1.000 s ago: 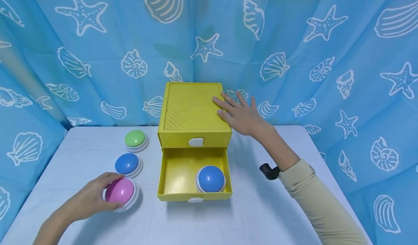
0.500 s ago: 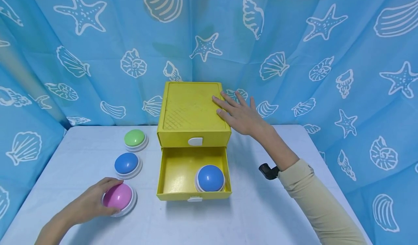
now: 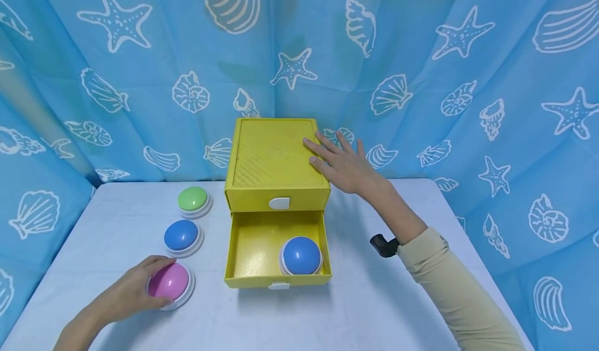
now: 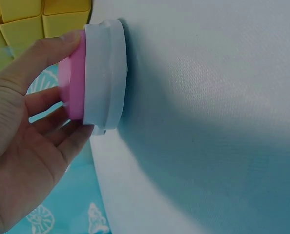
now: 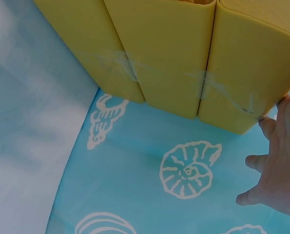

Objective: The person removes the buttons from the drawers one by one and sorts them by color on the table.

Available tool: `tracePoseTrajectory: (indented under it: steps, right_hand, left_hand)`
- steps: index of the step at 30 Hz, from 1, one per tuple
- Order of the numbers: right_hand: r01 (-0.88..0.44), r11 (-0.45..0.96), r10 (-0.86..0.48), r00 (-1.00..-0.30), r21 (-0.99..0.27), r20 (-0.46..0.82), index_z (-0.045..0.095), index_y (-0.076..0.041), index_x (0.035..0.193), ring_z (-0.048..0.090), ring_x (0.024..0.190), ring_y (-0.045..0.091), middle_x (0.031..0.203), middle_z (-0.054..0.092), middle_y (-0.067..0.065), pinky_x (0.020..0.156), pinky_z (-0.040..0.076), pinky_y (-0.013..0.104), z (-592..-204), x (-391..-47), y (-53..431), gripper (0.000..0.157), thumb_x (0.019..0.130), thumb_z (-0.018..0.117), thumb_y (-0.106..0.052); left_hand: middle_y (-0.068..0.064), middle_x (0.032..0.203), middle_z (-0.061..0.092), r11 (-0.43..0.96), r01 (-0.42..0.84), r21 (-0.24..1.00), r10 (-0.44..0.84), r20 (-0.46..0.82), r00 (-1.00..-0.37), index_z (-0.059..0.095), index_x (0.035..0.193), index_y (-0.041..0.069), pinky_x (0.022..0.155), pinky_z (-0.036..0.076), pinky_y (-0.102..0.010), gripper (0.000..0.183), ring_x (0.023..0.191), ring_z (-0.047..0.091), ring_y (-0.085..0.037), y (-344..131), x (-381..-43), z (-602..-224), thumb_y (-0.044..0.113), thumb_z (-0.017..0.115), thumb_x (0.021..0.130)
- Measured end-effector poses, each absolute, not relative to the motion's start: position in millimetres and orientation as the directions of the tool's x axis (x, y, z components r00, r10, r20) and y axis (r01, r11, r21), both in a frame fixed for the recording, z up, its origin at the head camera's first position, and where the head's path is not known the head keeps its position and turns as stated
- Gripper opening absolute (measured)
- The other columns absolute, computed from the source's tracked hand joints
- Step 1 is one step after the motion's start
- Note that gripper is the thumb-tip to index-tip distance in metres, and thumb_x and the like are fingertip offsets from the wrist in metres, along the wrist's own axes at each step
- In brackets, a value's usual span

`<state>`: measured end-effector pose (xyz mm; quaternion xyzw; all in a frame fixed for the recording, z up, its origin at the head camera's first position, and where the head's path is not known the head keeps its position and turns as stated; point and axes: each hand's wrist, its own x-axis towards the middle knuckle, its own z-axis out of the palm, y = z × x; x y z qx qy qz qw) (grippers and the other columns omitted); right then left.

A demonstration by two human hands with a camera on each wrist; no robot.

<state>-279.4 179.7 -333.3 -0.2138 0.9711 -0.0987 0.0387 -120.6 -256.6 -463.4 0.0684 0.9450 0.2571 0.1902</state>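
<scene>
My left hand point(image 3: 135, 291) grips a pink dome buzzer button point(image 3: 169, 282) by its sides, thumb and fingers spread round it. In the left wrist view its white base point(image 4: 106, 73) sits right at the white tabletop. A blue buzzer button point(image 3: 181, 235) and a green one point(image 3: 192, 199) stand behind it in a row. My right hand point(image 3: 348, 170) lies with fingers spread on the top right edge of the yellow drawer unit point(image 3: 276, 153). Below its top drawer, another drawer point(image 3: 250, 247) is pulled out, with a second blue buzzer button point(image 3: 301, 256) at its front right.
White cloth covers the table point(image 3: 374, 309). Close behind the drawer unit hangs a blue curtain point(image 3: 323, 23) with white shells and starfish. A black wrist device point(image 3: 385, 246) sticks out beside the right sleeve point(image 3: 460, 288).
My left hand has brought the pink buzzer button slightly left and toward me, down to the table, and keeps its grip. The right hand and drawer stay put.
</scene>
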Motion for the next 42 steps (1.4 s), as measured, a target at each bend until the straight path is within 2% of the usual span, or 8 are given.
tracePoseTrajectory:
  steps: [15, 31, 36, 42]
  right_hand:
    - [-0.402, 0.893, -0.418, -0.908, -0.202, -0.037, 0.012, -0.040, 0.159, -0.007, 0.150, 0.037, 0.166, 0.002, -0.008, 0.112, -0.010, 0.069, -334.9, -279.3, 177.6, 0.061, 0.103, 0.016, -0.063]
    - [-0.396, 0.896, -0.411, -0.911, -0.199, -0.039, 0.013, -0.039, 0.159, -0.007, 0.150, 0.038, 0.166, 0.002, -0.007, 0.112, -0.008, 0.069, -335.3, -280.0, 177.4, 0.060, 0.103, 0.016, -0.062]
    - [-0.398, 0.895, -0.412, -0.910, -0.200, -0.036, 0.013, -0.039, 0.159, -0.007, 0.150, 0.038, 0.166, 0.003, -0.007, 0.112, -0.008, 0.069, -334.0, -278.8, 177.5, 0.061, 0.103, 0.016, -0.062]
    - [-0.400, 0.895, -0.414, -0.910, -0.195, -0.033, 0.014, -0.039, 0.160, -0.006, 0.150, 0.038, 0.166, 0.003, -0.007, 0.112, -0.007, 0.070, -333.4, -278.9, 177.9, 0.061, 0.103, 0.016, -0.062]
  left_hand:
    - [-0.027, 0.130, 0.052, 0.842, 0.057, 0.536, 0.243, -0.283, -0.928, 0.050, 0.139, -0.005, 0.086, 0.055, -0.055, 0.092, 0.111, 0.055, -0.042, -261.2, -120.5, -468.2, 0.039, 0.091, 0.069]
    - [-0.030, 0.135, 0.049, 0.834, 0.025, 0.551, 0.231, -0.306, -0.924, 0.047, 0.144, -0.001, 0.088, 0.054, -0.057, 0.095, 0.119, 0.049, -0.050, -261.1, -122.2, -466.9, 0.036, 0.092, 0.069]
    - [-0.031, 0.139, 0.048, 0.815, 0.089, 0.573, 0.265, -0.232, -0.936, 0.048, 0.144, 0.002, 0.092, 0.048, -0.064, 0.084, 0.126, 0.044, -0.054, -261.0, -121.9, -455.9, 0.036, 0.086, 0.077]
    - [-0.025, 0.133, 0.057, 0.776, 0.200, 0.599, 0.287, -0.052, -0.957, 0.056, 0.137, 0.003, 0.092, 0.048, -0.066, 0.063, 0.124, 0.050, -0.049, -251.0, -121.5, -436.5, 0.026, 0.081, 0.085]
